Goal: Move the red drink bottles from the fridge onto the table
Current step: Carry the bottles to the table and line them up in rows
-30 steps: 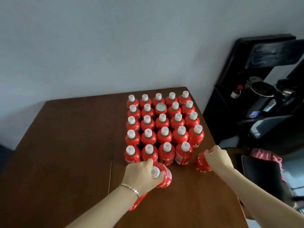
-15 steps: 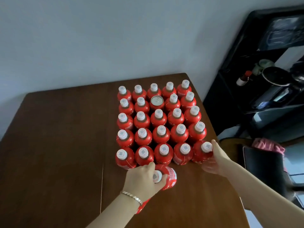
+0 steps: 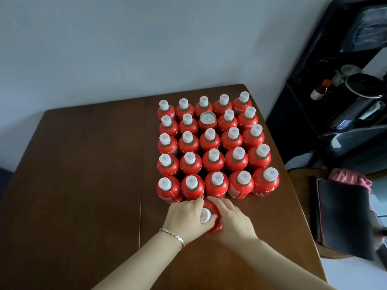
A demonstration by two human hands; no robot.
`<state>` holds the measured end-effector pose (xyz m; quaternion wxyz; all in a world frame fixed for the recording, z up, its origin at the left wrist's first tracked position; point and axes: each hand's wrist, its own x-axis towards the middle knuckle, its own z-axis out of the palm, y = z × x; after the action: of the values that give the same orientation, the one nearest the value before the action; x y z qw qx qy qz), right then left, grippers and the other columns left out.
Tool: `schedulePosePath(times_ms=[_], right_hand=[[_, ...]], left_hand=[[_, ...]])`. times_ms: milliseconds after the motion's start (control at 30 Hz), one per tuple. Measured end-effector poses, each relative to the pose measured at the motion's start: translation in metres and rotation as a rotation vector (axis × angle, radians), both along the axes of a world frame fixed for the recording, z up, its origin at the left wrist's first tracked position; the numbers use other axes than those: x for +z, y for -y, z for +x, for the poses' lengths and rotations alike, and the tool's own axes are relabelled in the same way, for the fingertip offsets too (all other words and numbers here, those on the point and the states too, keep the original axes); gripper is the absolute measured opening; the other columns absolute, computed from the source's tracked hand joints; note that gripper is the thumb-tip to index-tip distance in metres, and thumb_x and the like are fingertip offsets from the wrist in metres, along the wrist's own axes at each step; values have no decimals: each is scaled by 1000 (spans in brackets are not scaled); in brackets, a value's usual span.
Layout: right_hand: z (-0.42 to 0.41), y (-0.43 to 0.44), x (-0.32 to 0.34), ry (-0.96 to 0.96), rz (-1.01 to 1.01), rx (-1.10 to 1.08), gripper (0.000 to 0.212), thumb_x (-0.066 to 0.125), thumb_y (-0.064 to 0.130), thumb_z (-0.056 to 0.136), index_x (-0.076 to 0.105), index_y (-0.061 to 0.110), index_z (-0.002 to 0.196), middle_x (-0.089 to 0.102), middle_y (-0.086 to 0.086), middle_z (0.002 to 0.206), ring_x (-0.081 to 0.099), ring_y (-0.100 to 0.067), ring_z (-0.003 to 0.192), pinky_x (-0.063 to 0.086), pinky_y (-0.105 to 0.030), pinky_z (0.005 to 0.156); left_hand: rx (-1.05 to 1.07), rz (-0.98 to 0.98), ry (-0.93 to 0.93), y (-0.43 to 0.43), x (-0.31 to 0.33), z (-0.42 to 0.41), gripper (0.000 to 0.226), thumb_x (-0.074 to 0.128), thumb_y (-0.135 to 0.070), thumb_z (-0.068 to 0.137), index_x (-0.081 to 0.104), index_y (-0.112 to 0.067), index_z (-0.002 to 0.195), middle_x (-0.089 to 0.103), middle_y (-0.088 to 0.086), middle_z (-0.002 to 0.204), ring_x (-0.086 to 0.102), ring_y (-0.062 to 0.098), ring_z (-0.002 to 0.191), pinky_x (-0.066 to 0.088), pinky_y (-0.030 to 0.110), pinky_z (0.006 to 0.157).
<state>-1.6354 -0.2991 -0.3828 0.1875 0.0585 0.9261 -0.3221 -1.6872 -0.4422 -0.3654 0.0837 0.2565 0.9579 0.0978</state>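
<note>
Several red drink bottles with white caps (image 3: 213,160) stand in a tight block of rows on the right half of the brown table (image 3: 83,185). One silver-topped red can (image 3: 207,120) stands among them. Just in front of the block, my left hand (image 3: 186,220) grips another red bottle (image 3: 205,215) round its neck. My right hand (image 3: 232,222) wraps the same bottle's right side. A scrap of red (image 3: 184,246) shows under my left wrist; what it is stays hidden.
The table's right edge runs close past the bottle block. Beyond it is a chair (image 3: 301,197) with a black pad (image 3: 343,214) and a pink cloth (image 3: 347,176). A black shelf unit (image 3: 314,80) with kitchen items stands at the right, against a pale wall.
My right hand let go of the bottle it set at the front row's right end and came left onto the bottle in my left hand. The view has moved closer.
</note>
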Motion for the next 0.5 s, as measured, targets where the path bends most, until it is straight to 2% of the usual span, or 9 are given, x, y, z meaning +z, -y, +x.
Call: schedulePosePath(times_ms=[67, 133, 233, 400, 500], right_hand=[[0, 17, -9, -48, -28, -80, 85, 70, 52, 62, 32, 39, 137, 43, 20, 133, 49, -14, 119, 44, -26, 89], [0, 30, -18, -12, -94, -186, 86, 74, 50, 56, 36, 36, 133, 49, 18, 125, 56, -14, 110, 46, -24, 81], [0, 47, -29, 8, -212, -341, 78, 76, 46, 53, 41, 34, 123, 55, 16, 114, 61, -13, 100, 48, -24, 74], [1, 69, -42, -32, -282, -447, 78, 81, 39, 62, 36, 26, 124, 43, 9, 123, 55, -13, 107, 43, -22, 76], [1, 76, -45, -31, -304, -498, 80, 83, 33, 63, 35, 24, 126, 39, 4, 130, 51, -13, 110, 42, -24, 79]], left_hand=[[-11, 13, 4, 8, -1, 2, 44, 38, -68, 77, 44, -25, 81, 64, -7, 76, 61, 13, 71, 33, 23, 56], [15, 46, 19, 18, 0, 2, 46, 41, -72, 72, 39, -27, 77, 62, -10, 74, 60, 11, 70, 32, 21, 56], [165, 127, 81, 40, -5, 1, 50, 51, -73, 66, 42, -25, 78, 49, -13, 73, 50, 9, 68, 29, 20, 53], [356, 209, 188, 70, -24, 6, 52, 75, -49, 66, 52, -18, 101, 40, -8, 96, 48, 14, 97, 40, 21, 69], [553, 241, 247, 79, -29, 5, 81, 81, -48, 57, 45, -18, 122, 44, 3, 112, 43, 21, 107, 37, 23, 81]])
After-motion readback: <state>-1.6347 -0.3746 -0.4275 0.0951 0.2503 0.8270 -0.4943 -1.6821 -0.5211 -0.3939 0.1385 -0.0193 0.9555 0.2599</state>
